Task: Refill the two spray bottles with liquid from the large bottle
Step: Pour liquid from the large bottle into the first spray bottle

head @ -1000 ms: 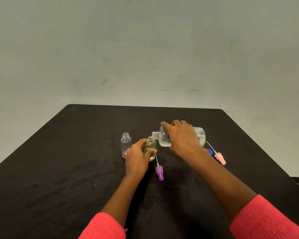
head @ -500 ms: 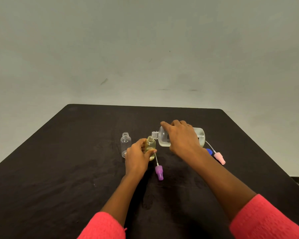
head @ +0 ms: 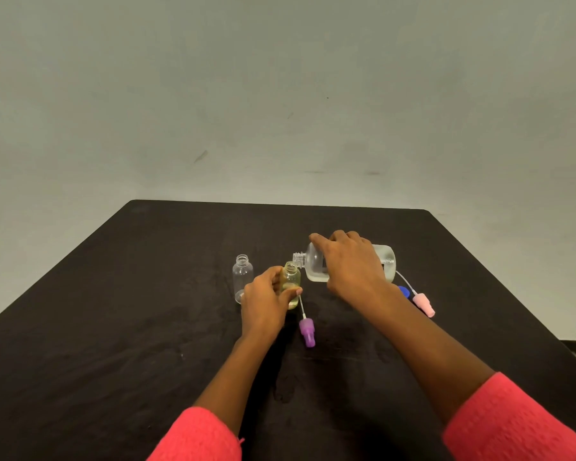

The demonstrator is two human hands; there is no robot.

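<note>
Black tabletop [head: 113,327] meets a scuffed grey wall [head: 280,94]; I see my left hand [head: 265,302] gripping the small bottle [head: 291,277], my right hand [head: 353,267] holding the large bottle [head: 315,264] tipped sideways.

Clear, glossy plastic shows in the large bottle [head: 316,266] gripped by the right hand [head: 350,271], the small bottle [head: 291,279] in the left hand [head: 263,301], and the empty bottle [head: 242,277] just left of that grip. The purple sprayer [head: 306,332] below it and the pink sprayer [head: 424,304] look like smooth plastic. The black table [head: 130,311] is matt and faintly rough. The sleeves [head: 519,424] are textured knit cloth.
</note>
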